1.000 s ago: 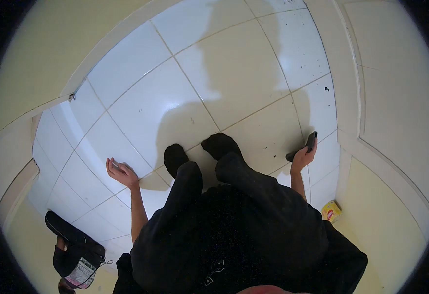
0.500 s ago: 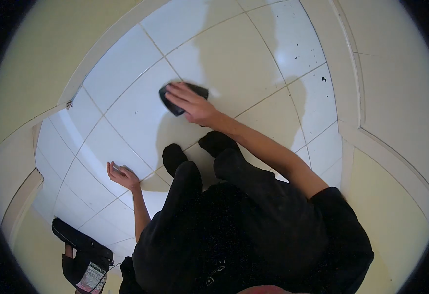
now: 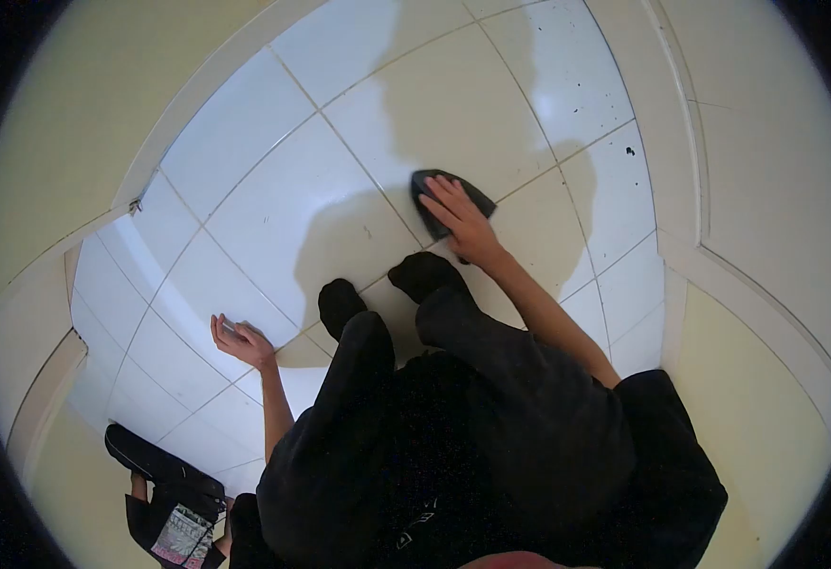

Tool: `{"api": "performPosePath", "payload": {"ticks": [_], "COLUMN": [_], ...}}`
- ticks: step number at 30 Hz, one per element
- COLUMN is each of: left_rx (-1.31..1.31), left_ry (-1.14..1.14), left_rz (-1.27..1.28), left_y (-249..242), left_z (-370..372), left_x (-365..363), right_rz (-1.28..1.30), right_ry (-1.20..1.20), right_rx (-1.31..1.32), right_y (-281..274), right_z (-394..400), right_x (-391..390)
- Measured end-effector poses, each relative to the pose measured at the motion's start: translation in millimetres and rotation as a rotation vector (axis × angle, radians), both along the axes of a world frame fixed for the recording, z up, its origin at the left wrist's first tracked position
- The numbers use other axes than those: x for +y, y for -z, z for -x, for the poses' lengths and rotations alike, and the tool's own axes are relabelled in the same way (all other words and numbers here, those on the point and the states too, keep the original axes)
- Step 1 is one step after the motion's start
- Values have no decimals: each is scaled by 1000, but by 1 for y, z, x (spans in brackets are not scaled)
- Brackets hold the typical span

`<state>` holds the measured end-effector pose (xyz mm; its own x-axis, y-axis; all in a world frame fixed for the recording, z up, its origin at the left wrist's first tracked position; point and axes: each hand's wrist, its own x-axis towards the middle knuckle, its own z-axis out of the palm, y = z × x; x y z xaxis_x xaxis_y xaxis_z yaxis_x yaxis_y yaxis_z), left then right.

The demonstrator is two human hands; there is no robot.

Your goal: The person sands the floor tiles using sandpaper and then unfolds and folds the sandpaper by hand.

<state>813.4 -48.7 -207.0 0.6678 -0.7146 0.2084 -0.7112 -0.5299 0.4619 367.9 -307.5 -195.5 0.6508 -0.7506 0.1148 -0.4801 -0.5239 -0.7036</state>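
Note:
My right hand (image 3: 463, 220) lies with its fingers stretched over a black cloth (image 3: 477, 197), pressing it against the white tiled floor (image 3: 254, 218). The cloth spreads out in a rough wedge beyond my fingertips, just past my right foot (image 3: 425, 275) in its black sock. Off to the left, my left hand (image 3: 242, 343) hangs low over the tiles with fingers half curled. A small greyish thing shows between them; I cannot tell what it is. My left foot (image 3: 341, 305), also in a black sock, stands between the two hands.
Dark specks (image 3: 630, 152) dot the tiles along the right side. A pale door or panel (image 3: 766, 142) rises on the right, a cream wall (image 3: 93, 114) on the left. At lower left is a person in black clothing with a printed panel (image 3: 183, 536).
My right hand has slid the black cloth to the right across the tiles, bringing it nearer my right foot. My left hand stays in about the same place.

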Motion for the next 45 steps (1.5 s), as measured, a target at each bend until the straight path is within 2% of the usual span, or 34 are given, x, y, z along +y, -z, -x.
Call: {"api": "performPosePath", "payload": {"ticks": [2,6,10,13,14,17,20,21,22,23,24,25,27,29,31,32,36,39,45], "left_rx": [20,33,-42,6,-5,-8,14,2,-9,0,7,14,-21,-40,-40,-25,-23,-9,-10], "left_ry": [-13,-25,16,-15,-6,4,5,10,15,7,2,-3,16,22,13,4,7,22,38], "left_rz": [10,14,-13,14,2,-4,35,24,12,16,19,22,20,12,-3,7,13,22,9], "left_y": [3,-2,-5,-1,-2,-6,0,-1,-2,-3,-5,-6,0,-1,-8,-8,-8,-5,-4], "left_z": [-1,3,2,1,0,4,-1,-1,0,3,5,5,0,-1,5,6,6,3,3], "left_x": [2,-3,-3,-2,-2,-4,-1,-1,-2,-3,-4,-5,-1,0,-6,-5,-7,-4,0], "right_rz": [-36,6,39,58,35,90,149,151,247,188,187,69,-95,-192,19,125,165,102,43], "right_ry": [142,569,818,989,1095,1190,1083,990,774,617,419,258,41,-18,-187,-270,-573,-722,-628], "right_rx": [50,127,195,250,224,86,-103,-193,-235,-144,-186,-162,-159,-115,-80,-62,-36,24,211], "right_y": [2,4,-6,-9,-11,-32,-58,-51,-42,-56,-51,-44,-46,-22,-3,4,15,1,-15], "right_z": [29,89,142,176,180,169,108,89,73,46,22,2,-49,-89,-111,-114,-101,-61,41], "right_x": [22,85,127,135,136,93,24,1,-24,-45,-70,-91,-126,-140,-149,-148,-125,-101,-46]}}
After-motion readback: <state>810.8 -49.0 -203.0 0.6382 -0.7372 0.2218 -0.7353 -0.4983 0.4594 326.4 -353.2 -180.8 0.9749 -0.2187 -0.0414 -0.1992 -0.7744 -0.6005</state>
